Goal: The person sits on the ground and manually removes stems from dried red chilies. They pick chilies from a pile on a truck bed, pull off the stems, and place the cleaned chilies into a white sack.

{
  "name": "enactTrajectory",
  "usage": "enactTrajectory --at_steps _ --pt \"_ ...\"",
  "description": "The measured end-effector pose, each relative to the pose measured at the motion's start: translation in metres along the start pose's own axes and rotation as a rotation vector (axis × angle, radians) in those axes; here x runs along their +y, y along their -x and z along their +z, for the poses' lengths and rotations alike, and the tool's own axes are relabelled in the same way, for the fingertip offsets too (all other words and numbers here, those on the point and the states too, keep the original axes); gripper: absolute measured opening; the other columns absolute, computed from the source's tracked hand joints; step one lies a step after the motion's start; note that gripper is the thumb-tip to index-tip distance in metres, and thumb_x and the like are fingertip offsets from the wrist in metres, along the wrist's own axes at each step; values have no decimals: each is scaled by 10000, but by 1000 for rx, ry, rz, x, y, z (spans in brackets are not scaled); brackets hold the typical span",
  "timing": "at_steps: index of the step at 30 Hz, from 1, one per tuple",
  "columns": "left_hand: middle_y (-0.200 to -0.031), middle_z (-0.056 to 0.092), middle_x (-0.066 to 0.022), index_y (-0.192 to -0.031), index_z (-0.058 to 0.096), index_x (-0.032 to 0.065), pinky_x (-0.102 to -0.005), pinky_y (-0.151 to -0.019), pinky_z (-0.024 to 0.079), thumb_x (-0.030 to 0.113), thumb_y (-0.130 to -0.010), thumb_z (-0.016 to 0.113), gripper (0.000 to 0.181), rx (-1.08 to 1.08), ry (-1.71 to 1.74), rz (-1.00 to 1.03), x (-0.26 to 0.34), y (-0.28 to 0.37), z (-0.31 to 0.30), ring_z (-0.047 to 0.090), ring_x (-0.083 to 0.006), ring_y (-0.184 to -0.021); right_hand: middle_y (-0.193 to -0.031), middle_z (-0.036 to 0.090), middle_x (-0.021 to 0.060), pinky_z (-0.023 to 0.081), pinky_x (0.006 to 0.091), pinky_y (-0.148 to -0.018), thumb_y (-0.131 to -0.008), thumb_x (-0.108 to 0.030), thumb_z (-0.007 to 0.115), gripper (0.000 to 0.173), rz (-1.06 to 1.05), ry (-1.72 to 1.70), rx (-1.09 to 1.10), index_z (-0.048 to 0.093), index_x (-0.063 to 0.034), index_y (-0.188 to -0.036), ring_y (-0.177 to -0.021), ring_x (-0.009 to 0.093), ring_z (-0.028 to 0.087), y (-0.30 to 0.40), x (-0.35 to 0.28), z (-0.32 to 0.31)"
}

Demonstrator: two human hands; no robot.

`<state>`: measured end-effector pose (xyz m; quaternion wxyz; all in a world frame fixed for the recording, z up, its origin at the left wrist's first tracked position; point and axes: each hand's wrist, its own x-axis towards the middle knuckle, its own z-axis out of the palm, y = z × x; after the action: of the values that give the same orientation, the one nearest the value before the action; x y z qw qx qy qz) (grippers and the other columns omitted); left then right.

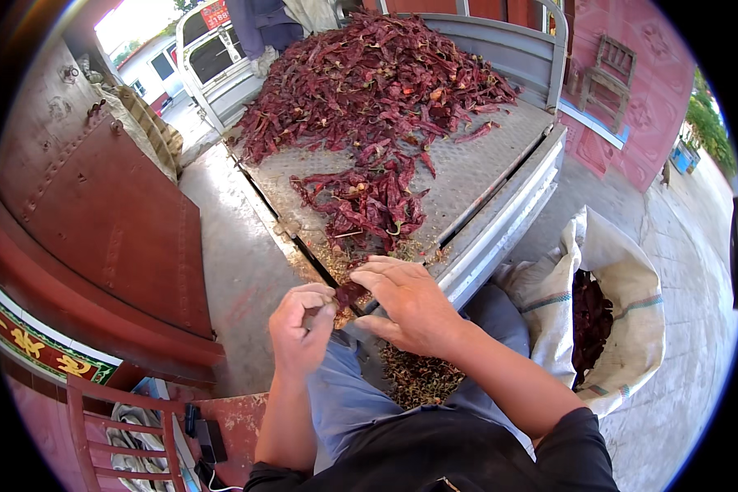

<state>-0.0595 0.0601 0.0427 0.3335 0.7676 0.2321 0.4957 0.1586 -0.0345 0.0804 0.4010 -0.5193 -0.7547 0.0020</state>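
A dried red chili pepper (pixel 347 295) is pinched between the thumb and fingers of my left hand (pixel 301 329), over the near corner of the truck bed. My right hand (pixel 409 301) is close at the pepper's other side, its thumb spread away from its fingers. Whether its fingertips touch the pepper is hard to see. Just beyond both hands, a small heap of dried chilies (pixel 375 203) lies on the metal truck bed (pixel 486 147). Loose seeds and bits (pixel 320 252) are scattered near the bed's edge. Further back rises a large pile of dried chilies (pixel 375 74).
At right stands an open white woven sack (pixel 633 307) with dark red chilies (pixel 590 326) inside. Stems and scraps (pixel 421 375) lie between my legs. A red metal door (pixel 117 227) is at left, with a red chair (pixel 123 424) below it. A low metal side panel (pixel 504 215) borders the bed.
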Motion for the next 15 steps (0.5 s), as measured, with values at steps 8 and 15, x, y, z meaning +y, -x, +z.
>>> enactTrajectory --at_steps 8,15 --pt "-1146 700 -155 -1095 657 9 -292 -754 591 -106 -880 708 250 -13 -57 -5 0 12 6 715 -158 -892 -1050 670 104 450 502 -1046 -903 -336 758 375 -58 16 -276 648 -69 -1143 -1066 331 669 -17 15 29" --pt "-1058 712 -23 -1084 732 146 -376 -786 577 197 -812 799 284 -419 -690 327 21 17 -9 718 -233 -905 -961 671 131 585 453 -717 -945 -279 696 235 17 97 -497 640 -58 -1003 -852 333 725 11 1 17"
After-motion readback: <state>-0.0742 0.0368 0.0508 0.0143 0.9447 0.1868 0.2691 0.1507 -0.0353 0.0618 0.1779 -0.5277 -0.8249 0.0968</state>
